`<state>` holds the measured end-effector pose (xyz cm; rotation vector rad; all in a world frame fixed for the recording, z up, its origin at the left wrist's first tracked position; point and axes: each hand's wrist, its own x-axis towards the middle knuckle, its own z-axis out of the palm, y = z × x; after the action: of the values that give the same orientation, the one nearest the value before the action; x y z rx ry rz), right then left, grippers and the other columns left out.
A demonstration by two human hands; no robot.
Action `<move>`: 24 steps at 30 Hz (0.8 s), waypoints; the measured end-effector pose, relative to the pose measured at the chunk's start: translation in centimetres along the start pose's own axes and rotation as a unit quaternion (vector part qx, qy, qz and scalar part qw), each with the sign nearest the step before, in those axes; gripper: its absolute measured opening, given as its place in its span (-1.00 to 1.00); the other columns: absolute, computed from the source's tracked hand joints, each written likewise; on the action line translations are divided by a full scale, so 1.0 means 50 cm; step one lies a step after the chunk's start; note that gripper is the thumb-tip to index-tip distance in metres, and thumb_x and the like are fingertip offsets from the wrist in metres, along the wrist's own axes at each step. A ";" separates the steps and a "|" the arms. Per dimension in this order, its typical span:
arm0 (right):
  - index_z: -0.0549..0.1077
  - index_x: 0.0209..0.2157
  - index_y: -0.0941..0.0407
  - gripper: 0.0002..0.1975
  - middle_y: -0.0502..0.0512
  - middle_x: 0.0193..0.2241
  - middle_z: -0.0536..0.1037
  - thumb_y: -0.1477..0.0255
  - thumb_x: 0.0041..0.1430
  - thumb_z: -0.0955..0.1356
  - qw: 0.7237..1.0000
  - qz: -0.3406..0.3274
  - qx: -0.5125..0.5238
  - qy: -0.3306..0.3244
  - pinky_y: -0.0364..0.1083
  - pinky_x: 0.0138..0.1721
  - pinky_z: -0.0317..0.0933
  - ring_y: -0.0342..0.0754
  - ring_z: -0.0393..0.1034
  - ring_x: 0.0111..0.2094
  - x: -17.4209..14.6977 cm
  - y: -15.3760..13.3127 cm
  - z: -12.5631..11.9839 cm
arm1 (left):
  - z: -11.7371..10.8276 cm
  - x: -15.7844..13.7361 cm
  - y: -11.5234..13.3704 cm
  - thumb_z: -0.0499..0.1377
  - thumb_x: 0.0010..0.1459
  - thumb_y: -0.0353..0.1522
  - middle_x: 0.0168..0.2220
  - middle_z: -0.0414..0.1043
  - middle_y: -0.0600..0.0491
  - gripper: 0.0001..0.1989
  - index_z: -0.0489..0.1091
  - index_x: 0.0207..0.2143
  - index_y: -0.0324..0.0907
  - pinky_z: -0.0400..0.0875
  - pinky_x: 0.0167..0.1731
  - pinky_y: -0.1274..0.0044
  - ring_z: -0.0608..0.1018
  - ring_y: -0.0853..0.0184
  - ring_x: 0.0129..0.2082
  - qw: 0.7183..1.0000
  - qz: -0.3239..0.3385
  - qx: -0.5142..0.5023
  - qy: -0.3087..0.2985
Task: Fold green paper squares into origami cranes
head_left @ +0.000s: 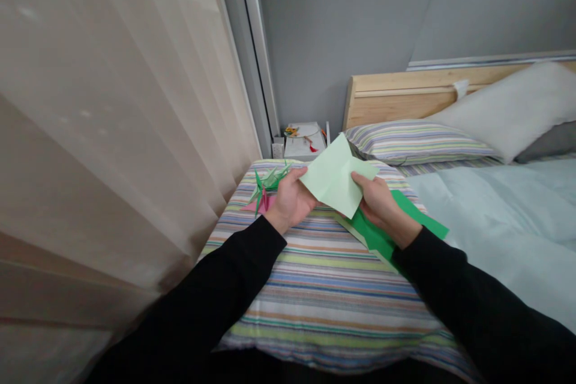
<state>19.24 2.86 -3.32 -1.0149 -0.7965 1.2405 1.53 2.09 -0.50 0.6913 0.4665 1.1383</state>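
A pale green sheet of paper [335, 177], creased across its middle, is held up between both hands above the striped bedding. My left hand [292, 201] pinches its left corner, thumb on top. On the right side, my right hand [375, 201] grips the sheet with the thumb pressed on its face; the fingers underneath are partly hidden. Below my right hand and forearm lie darker green paper sheets [418, 216] with a pale green edge showing. Just left of my left hand sit folded paper pieces [265, 183] in green and pink, resembling origami cranes.
Striped bedding [315, 288] covers the surface before me. A beige curtain [135, 102] hangs on the left. Behind stand a small white table [306, 144] with small items, a wooden headboard [391, 99] and pillows [418, 139]. A pale blue cover [504, 210] spreads to the right.
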 end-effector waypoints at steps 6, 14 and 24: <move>0.51 -0.23 0.09 -0.78 0.14 -0.15 0.66 0.31 0.09 0.42 0.993 -0.088 -0.047 0.064 0.06 -0.18 0.52 0.10 0.59 -0.19 0.022 0.021 -0.018 | -0.002 0.004 -0.032 0.45 -0.13 -0.43 0.17 0.49 -0.08 -0.38 0.49 0.06 -0.14 0.45 0.07 0.35 0.52 0.09 0.14 0.986 0.076 0.146 -0.006; 0.56 -0.20 0.13 -0.61 0.25 -0.12 0.68 0.28 -0.09 0.55 0.992 -0.105 -0.061 -0.009 0.15 -0.14 0.50 0.18 0.60 -0.19 -0.005 0.025 0.006 | -0.031 0.026 -0.070 0.41 0.04 -0.22 -0.14 0.65 -0.08 -0.65 0.60 -0.17 -0.24 0.55 -0.10 0.34 0.64 0.12 -0.17 0.953 0.154 0.253 0.068; 0.55 -0.06 0.15 -0.62 0.27 -0.20 0.70 0.22 0.15 0.43 0.954 -0.183 -0.223 -0.081 0.15 -0.13 0.51 0.23 0.60 -0.13 -0.036 0.019 0.020 | 0.005 0.007 -0.042 0.44 0.00 -0.38 -0.02 0.63 -0.11 -0.53 0.52 0.01 -0.22 0.56 0.00 0.37 0.64 0.13 -0.02 0.984 0.121 0.051 0.120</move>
<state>17.65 1.29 -3.76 -1.0664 -1.3692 0.8463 3.21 1.81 -1.80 0.7164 0.6609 1.4432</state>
